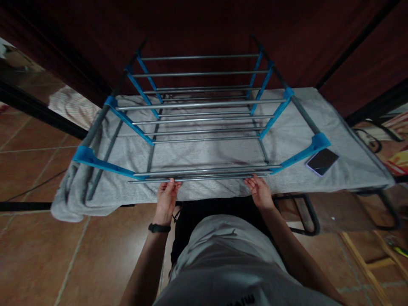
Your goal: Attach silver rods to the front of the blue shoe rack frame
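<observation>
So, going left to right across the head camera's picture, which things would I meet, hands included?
Striped cloth → left hand → right hand → phone → wooden frame.

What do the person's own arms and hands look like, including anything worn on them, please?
The left hand and right hand are ungloved, and no sleeves show on the forearms. A narrow black wristband circles the left wrist; whether it is a watch is unclear. The right wrist has none.

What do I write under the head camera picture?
Left hand and right hand hold a metal rod at the near edge of a blue-and-grey rack.
</observation>
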### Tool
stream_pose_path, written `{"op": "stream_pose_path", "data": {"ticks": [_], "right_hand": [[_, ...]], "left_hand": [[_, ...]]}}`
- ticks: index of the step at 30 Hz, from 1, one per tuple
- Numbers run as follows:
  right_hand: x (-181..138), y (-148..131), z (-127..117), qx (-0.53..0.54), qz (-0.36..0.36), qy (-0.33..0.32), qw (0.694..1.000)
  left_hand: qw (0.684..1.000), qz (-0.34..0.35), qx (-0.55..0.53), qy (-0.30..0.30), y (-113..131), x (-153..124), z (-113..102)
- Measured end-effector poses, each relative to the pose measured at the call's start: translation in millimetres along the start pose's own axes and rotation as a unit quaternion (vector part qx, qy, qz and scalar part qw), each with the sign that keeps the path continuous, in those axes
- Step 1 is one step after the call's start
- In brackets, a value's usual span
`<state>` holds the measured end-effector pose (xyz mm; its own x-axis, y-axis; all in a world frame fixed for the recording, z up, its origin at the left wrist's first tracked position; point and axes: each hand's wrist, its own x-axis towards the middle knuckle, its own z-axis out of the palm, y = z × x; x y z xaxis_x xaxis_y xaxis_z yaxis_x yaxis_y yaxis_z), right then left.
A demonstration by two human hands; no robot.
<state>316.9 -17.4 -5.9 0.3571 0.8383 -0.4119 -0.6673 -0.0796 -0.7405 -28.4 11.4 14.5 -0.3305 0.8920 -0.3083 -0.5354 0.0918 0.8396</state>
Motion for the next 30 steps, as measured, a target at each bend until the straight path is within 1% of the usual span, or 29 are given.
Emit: {"op": "stream_pose_path", "data": {"ticks": [13, 17, 30], "right_hand": [[0.2, 0.8, -0.5, 0.006, -0.001, 0.001, 1.0], [0.3, 0.7, -0.2, 0.012, -0.003, 0.001, 1.0], [3.5, 2.7, -3.8, 0.016, -0.001, -0.006, 1.0]], "left_hand": [[1.0, -0.005, -0.011, 0.005, -3.0, 5.2, -4.1], [1.0, -0.009, -0.01, -0.002, -2.6, 4.7, -5.3], [1.0, -0.021, -0.014, -0.001, -1.9, 6.4, -5.2]]}}
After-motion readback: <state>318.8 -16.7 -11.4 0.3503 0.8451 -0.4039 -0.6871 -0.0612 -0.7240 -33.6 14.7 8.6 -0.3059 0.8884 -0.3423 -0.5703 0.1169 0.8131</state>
